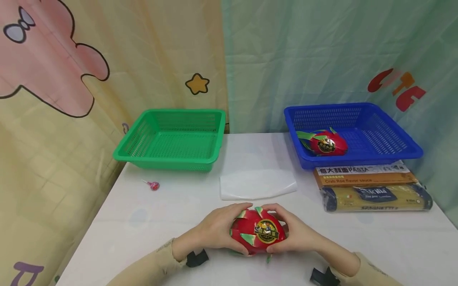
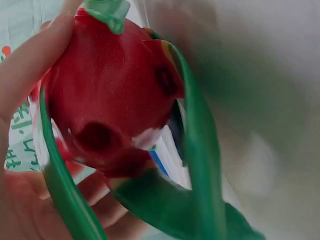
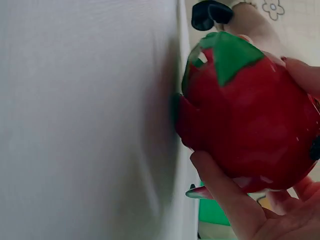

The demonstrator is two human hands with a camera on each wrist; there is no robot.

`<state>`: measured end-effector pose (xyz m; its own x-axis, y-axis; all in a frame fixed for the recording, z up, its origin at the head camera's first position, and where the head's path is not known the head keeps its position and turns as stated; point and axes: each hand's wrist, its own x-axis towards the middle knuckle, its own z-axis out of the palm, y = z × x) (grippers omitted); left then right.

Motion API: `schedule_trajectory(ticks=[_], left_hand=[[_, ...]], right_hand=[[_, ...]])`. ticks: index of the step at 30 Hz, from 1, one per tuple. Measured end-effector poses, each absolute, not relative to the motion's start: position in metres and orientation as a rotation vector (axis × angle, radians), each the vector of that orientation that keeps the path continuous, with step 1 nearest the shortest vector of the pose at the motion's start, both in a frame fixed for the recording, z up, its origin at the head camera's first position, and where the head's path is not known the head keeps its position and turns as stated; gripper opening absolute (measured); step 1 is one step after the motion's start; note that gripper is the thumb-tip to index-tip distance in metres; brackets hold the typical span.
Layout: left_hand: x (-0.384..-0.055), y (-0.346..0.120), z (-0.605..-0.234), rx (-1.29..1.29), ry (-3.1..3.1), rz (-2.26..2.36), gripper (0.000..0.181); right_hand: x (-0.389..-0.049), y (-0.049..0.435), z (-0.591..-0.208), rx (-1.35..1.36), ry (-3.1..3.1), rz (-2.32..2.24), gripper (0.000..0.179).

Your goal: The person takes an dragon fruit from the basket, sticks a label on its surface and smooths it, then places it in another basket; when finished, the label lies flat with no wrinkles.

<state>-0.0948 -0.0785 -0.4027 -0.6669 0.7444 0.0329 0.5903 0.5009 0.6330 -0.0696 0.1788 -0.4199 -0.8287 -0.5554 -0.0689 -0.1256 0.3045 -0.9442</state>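
Note:
A red dragon fruit [image 1: 250, 228] with green-tipped scales and a black-and-gold sticker is held between both hands, near the table's front. My left hand [image 1: 220, 228] grips its left end, thumb and fingers curled round it. On the other end my right hand [image 1: 298, 232] holds it the same way. In the left wrist view the dragon fruit [image 2: 115, 90] shows long green leaves hanging off its end. The right wrist view shows the smooth red side of the dragon fruit [image 3: 255, 120], close to the white tabletop, with fingers on both sides.
At the back left stands a green basket [image 1: 212, 161]. A blue basket [image 1: 358, 161] at the back right holds another dragon fruit [image 1: 330, 143]. Before it lie a pasta box [image 1: 368, 179] and a spaghetti pack [image 1: 379, 198]. A lollipop [image 1: 154, 185] and a folded white sheet [image 1: 255, 184] lie on the table.

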Motion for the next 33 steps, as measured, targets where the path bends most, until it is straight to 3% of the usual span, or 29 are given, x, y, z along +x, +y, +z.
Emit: schedule_trajectory(ticks=[6, 13, 19, 26, 33], left_hand=[[-0.105, -0.062, -0.391, 1.295, 2.573, 1.022, 0.086], [-0.158, -0.032, -0.354, 1.586, 2.744, 1.059, 0.082], [-0.200, -0.001, -0.344, 1.164, 2.558, 1.479, 0.084], [-0.232, 0.047, -0.362, 0.767, 2.289, 1.671, 0.069], [-0.239, 0.087, -0.385, 0.702, 2.256, 1.611, 0.050]], right_hand=[[-0.070, 0.210, -0.399, -0.610, 2.289, -1.575, 0.078], [-0.087, 0.268, -0.355, -0.650, 2.547, -1.753, 0.082], [-0.107, 0.321, -0.324, -0.286, 2.672, -1.846, 0.080], [-0.141, 0.372, -0.310, 0.168, 2.899, -1.671, 0.073], [-0.174, 0.413, -0.321, 0.411, 2.936, -1.622, 0.080]])
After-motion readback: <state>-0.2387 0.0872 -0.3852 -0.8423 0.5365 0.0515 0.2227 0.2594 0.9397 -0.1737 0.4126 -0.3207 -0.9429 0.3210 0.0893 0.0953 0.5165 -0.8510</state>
